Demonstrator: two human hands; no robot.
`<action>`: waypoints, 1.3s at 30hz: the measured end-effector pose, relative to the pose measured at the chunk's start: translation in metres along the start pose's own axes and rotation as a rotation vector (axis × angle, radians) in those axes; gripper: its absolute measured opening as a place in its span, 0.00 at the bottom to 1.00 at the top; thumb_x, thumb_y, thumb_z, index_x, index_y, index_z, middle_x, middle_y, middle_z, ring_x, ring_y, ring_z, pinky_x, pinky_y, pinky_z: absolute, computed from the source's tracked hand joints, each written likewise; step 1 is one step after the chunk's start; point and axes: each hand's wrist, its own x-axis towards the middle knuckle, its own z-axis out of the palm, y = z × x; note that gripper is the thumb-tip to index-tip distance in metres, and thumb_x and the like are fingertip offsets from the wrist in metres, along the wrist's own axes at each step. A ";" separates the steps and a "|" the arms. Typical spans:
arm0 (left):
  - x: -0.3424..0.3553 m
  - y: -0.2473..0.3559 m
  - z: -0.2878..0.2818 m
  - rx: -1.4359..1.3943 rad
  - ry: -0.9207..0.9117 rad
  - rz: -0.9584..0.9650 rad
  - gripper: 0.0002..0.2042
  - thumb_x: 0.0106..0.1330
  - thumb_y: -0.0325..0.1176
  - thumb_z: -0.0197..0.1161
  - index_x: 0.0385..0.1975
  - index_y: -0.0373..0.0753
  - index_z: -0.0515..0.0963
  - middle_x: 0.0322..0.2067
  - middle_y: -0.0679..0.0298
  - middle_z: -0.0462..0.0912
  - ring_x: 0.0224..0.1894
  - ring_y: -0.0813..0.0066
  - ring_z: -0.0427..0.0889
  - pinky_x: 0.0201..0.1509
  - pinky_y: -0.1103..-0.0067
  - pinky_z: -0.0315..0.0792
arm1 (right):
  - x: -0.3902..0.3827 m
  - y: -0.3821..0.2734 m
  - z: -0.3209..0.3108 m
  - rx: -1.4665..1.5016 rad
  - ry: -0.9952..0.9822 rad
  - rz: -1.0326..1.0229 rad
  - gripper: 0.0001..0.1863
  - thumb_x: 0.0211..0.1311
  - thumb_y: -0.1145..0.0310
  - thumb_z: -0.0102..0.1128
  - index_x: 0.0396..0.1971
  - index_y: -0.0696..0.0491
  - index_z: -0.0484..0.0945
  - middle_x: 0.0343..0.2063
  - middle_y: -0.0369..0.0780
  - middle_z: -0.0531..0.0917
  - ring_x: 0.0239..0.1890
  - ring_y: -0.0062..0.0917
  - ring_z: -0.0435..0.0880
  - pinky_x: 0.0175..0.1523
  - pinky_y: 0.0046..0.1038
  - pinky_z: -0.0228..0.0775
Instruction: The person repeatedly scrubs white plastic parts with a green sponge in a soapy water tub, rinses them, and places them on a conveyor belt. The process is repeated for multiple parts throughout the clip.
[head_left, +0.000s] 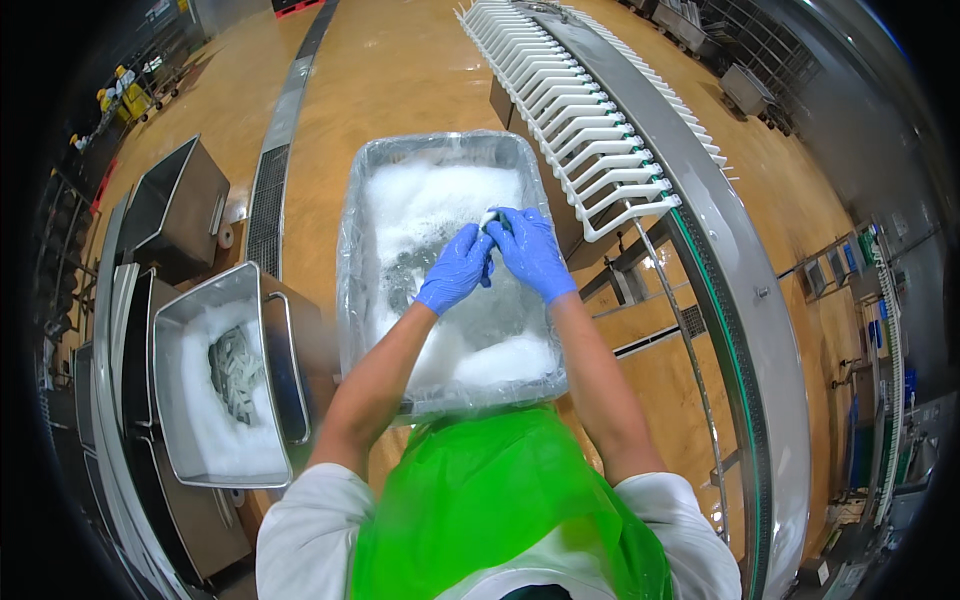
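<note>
In front of me stands a grey tub (354,280) lined with clear plastic, holding cloudy water and white foam (510,360). My left hand (457,268) and my right hand (528,248), both in blue gloves, meet over the right half of the water. Their fingers are closed together around a small object (489,217), pale with a dark part, that pokes out at the top. Most of it is hidden by the gloves, so its kind cannot be made out. A green apron (490,500) covers my front, against the tub's near side.
To the left, a metal bin (165,410) holds foam and a heap of pale flat pieces (238,375). Behind it is a taller steel bin (190,205). A conveyor (700,200) with rows of white bars (600,150) curves along the right. A drain grate (268,200) runs along the floor.
</note>
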 end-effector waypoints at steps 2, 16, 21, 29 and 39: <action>0.001 0.004 -0.007 0.050 0.004 0.013 0.12 0.72 0.39 0.49 0.34 0.35 0.69 0.21 0.61 0.74 0.20 0.77 0.75 0.24 0.78 0.72 | 0.012 0.007 0.004 0.394 -0.261 0.245 0.18 0.64 0.57 0.54 0.40 0.58 0.77 0.25 0.44 0.79 0.27 0.30 0.78 0.39 0.33 0.72; -0.010 0.023 -0.025 1.010 0.168 -0.016 0.24 0.62 0.57 0.58 0.31 0.36 0.73 0.23 0.48 0.78 0.30 0.48 0.80 0.35 0.60 0.71 | 0.010 0.025 0.015 0.622 0.214 0.581 0.21 0.65 0.56 0.54 0.35 0.63 0.77 0.22 0.40 0.78 0.19 0.24 0.76 0.19 0.30 0.70; -0.003 -0.013 -0.025 1.095 0.190 0.192 0.18 0.59 0.46 0.64 0.33 0.35 0.73 0.27 0.49 0.79 0.32 0.48 0.80 0.36 0.61 0.73 | -0.015 -0.007 0.040 0.571 -0.121 0.596 0.22 0.64 0.54 0.55 0.37 0.62 0.78 0.23 0.38 0.79 0.24 0.23 0.78 0.27 0.27 0.72; -0.012 0.016 0.011 1.024 0.199 0.243 0.11 0.57 0.38 0.61 0.33 0.37 0.75 0.26 0.48 0.79 0.31 0.48 0.80 0.35 0.59 0.73 | 0.018 0.008 0.049 1.025 -0.024 0.690 0.23 0.67 0.51 0.50 0.43 0.56 0.80 0.38 0.36 0.83 0.38 0.20 0.78 0.49 0.24 0.68; -0.018 0.012 -0.025 -0.564 -0.344 -0.154 0.12 0.51 0.25 0.54 0.36 0.42 0.70 0.24 0.71 0.66 0.24 0.78 0.67 0.29 0.74 0.67 | 0.027 0.000 0.022 0.851 0.061 0.239 0.18 0.67 0.55 0.57 0.41 0.56 0.78 0.21 0.30 0.74 0.20 0.13 0.71 0.26 0.19 0.69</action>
